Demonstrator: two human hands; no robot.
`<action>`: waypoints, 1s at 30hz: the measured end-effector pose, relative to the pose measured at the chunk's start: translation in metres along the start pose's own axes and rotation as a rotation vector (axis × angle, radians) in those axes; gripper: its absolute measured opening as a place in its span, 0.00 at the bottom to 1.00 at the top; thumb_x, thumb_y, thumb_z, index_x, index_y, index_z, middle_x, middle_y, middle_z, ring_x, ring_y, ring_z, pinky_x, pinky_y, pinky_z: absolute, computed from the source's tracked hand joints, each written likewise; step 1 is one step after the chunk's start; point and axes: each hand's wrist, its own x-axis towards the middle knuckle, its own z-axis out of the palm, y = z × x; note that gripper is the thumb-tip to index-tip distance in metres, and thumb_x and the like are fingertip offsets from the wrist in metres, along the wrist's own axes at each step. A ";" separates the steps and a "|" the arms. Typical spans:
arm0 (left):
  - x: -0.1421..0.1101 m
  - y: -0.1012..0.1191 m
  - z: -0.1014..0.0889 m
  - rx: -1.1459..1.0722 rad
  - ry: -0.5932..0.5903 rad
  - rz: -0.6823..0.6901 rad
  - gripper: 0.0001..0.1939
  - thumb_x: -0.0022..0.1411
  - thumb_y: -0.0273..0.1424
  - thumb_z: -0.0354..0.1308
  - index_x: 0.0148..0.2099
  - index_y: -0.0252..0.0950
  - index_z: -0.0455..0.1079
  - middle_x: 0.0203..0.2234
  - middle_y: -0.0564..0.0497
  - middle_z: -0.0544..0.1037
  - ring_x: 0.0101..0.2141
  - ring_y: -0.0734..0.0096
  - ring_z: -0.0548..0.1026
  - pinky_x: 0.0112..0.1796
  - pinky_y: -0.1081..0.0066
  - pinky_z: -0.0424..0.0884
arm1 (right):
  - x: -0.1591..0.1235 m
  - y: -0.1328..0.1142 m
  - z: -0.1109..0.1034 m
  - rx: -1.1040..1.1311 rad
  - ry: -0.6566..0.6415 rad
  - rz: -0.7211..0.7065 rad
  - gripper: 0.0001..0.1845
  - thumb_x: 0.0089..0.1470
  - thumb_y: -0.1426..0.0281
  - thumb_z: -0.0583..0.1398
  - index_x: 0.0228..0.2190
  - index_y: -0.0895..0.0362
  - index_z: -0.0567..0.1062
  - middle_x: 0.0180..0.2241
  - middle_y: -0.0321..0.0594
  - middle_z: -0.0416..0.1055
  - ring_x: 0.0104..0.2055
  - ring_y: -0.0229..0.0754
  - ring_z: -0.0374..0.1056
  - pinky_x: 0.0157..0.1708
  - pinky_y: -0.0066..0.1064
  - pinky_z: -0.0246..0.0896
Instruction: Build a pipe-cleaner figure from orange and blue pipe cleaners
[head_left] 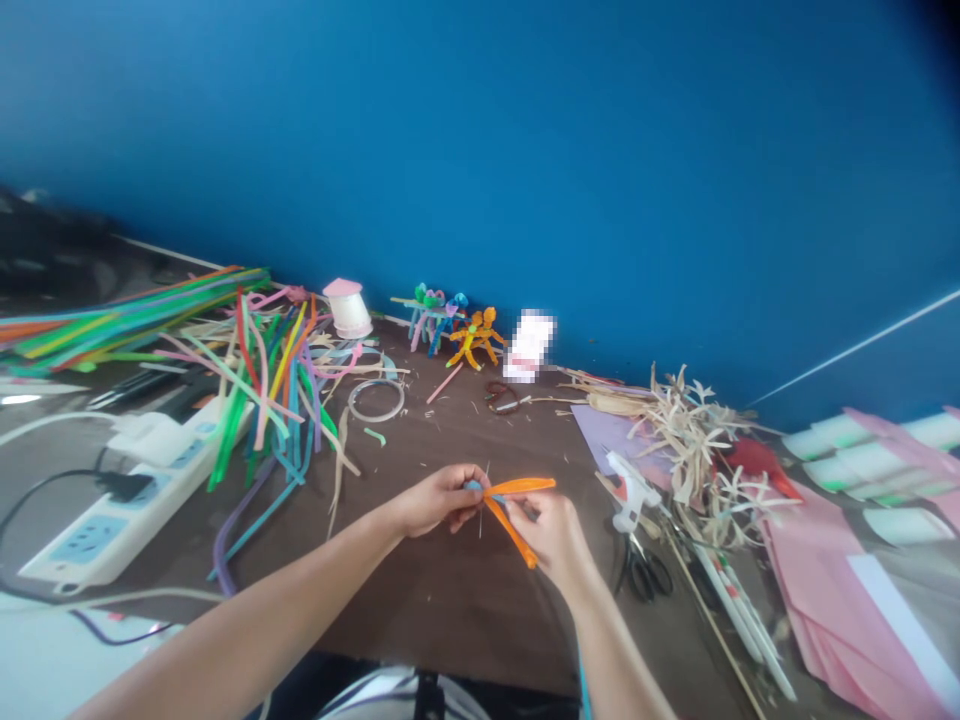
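Note:
Both my hands meet over the brown table (450, 590), low in the middle of the view. My left hand (435, 500) pinches a small blue bit where orange pipe cleaner loops (517, 505) join, with a thin wire sticking up beside its fingers. My right hand (551, 530) is closed around the orange loops, one loop pointing right, another slanting down across its fingers. Finished pipe cleaner figures (450, 325) in blue, green, pink and orange stand at the back by the blue wall.
A heap of coloured pipe cleaners (262, 385) and a white power strip (120, 500) lie at left. A wire coil (375, 400) and pink cup (347, 308) sit behind. Right: black scissors (641, 570), white glue gun (630, 490), dried straw flowers (690, 430), pink paper sheets (840, 590).

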 end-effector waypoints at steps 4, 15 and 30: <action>0.000 -0.002 0.001 0.081 -0.015 0.031 0.12 0.55 0.36 0.53 0.36 0.32 0.59 0.15 0.59 0.61 0.16 0.82 0.58 0.16 0.80 0.58 | -0.002 -0.001 0.000 -0.002 0.041 -0.010 0.12 0.46 0.67 0.56 0.20 0.57 0.76 0.16 0.34 0.71 0.21 0.38 0.67 0.23 0.22 0.60; -0.001 -0.001 0.002 0.100 -0.010 0.046 0.14 0.53 0.38 0.55 0.35 0.33 0.60 0.16 0.58 0.62 0.18 0.80 0.59 0.17 0.80 0.59 | -0.003 -0.008 0.004 0.127 -0.056 -0.052 0.10 0.47 0.73 0.54 0.28 0.56 0.76 0.27 0.36 0.74 0.28 0.39 0.70 0.31 0.25 0.64; -0.002 0.001 0.002 0.077 -0.053 0.030 0.14 0.52 0.36 0.56 0.36 0.32 0.60 0.17 0.58 0.62 0.18 0.81 0.60 0.17 0.80 0.60 | -0.001 -0.005 -0.003 0.018 -0.048 -0.070 0.10 0.46 0.73 0.55 0.28 0.53 0.76 0.27 0.35 0.75 0.30 0.40 0.71 0.32 0.25 0.63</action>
